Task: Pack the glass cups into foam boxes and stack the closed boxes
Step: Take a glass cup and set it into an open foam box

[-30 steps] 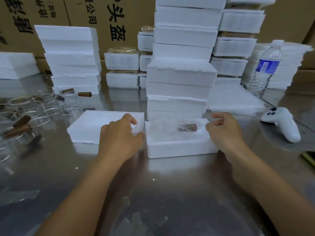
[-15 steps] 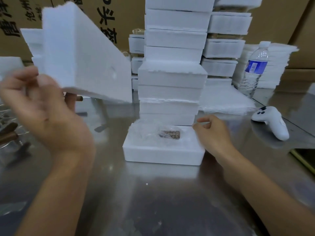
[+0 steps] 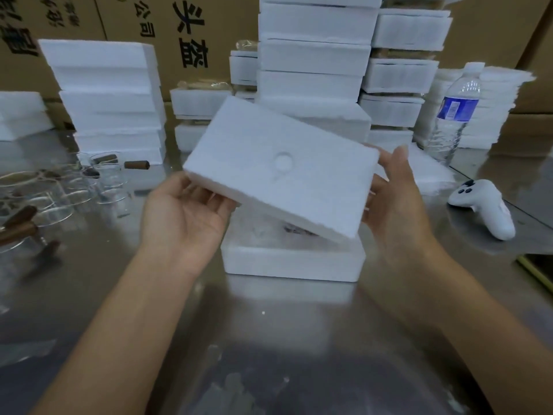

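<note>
Left grip (image 3: 185, 217), right grip (image 3: 395, 205), flat-palmed (cradling lid (image 3: 281, 169))

Tally of single items
One each: white foam lid (image 3: 278, 169), open white foam base (image 3: 293, 262), clear plastic bottle (image 3: 454, 115), white plastic controller (image 3: 484, 208).
</note>
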The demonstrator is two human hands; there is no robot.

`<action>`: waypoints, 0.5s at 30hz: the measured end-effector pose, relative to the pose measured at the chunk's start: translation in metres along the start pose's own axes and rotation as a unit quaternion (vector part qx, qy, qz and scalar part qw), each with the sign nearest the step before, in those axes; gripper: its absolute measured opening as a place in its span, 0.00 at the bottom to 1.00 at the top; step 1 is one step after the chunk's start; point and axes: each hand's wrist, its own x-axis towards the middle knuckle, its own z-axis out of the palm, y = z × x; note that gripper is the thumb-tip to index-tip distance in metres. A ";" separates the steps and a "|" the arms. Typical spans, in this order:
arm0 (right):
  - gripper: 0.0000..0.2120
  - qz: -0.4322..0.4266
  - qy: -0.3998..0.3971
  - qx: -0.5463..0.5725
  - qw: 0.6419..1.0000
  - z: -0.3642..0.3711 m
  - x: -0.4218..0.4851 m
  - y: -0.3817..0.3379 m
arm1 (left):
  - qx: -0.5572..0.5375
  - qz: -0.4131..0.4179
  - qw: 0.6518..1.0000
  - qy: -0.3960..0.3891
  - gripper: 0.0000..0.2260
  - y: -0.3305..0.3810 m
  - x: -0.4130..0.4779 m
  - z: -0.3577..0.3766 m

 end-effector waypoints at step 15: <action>0.21 0.148 0.066 -0.084 0.983 0.000 -0.005 -0.007 | 0.417 0.118 0.901 -0.022 0.12 -0.019 -0.007 0.000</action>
